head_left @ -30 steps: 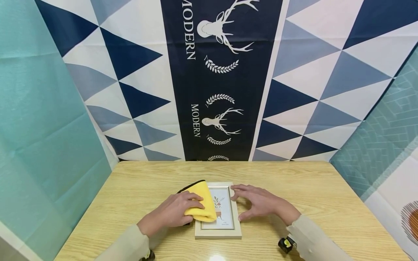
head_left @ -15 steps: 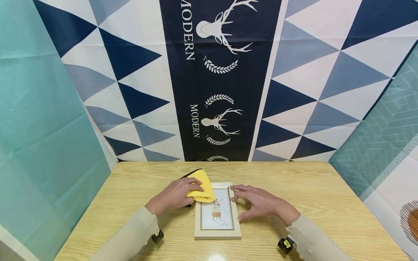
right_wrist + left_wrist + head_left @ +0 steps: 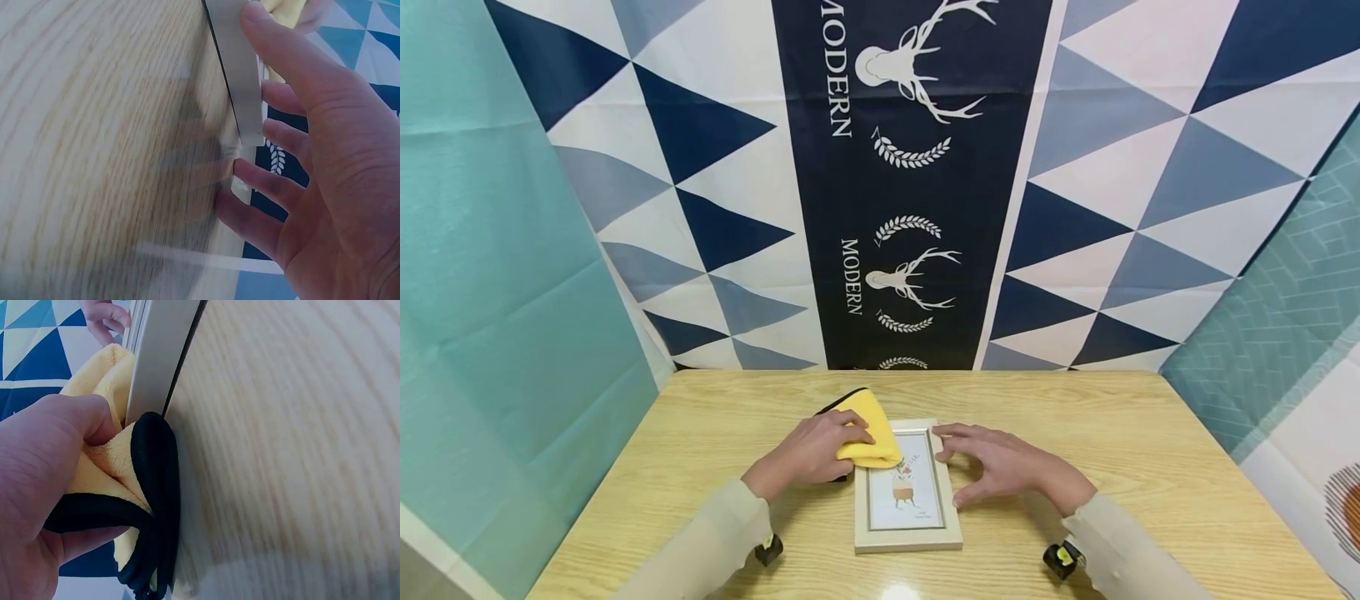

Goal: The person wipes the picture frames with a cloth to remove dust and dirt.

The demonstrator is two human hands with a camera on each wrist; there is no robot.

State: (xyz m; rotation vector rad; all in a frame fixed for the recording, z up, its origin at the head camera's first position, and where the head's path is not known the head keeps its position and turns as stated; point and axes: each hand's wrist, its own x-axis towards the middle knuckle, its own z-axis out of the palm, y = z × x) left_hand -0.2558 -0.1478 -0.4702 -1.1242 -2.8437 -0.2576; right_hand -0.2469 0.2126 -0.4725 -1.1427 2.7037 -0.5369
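A cream picture frame [image 3: 908,542] lies flat on the wooden table, with a plant drawing behind its pane. My left hand [image 3: 808,448] grips a folded yellow cloth [image 3: 868,417] with black edging, whose front corner lies over the frame's upper left part. The left wrist view shows the cloth [image 3: 115,464] bunched between thumb and fingers beside the frame's side [image 3: 164,350]. At the frame's right side is my right hand [image 3: 1000,462], fingers spread and slightly bent. Its thumb [image 3: 262,25] touches the frame's edge in the right wrist view, and fingertips rest at the far corner.
The wooden table [image 3: 1097,417] runs back to a patterned wall hanging [image 3: 917,183] with deer heads and triangles. Teal cloth [image 3: 520,275] hangs along the left side. Dark wrist cameras sit under both sleeves.
My left hand has moved the yellow cloth up and away over the frame, uncovering the drawing's lower part; it has hardly shifted in the last half second. My right hand stays at the frame's right edge.
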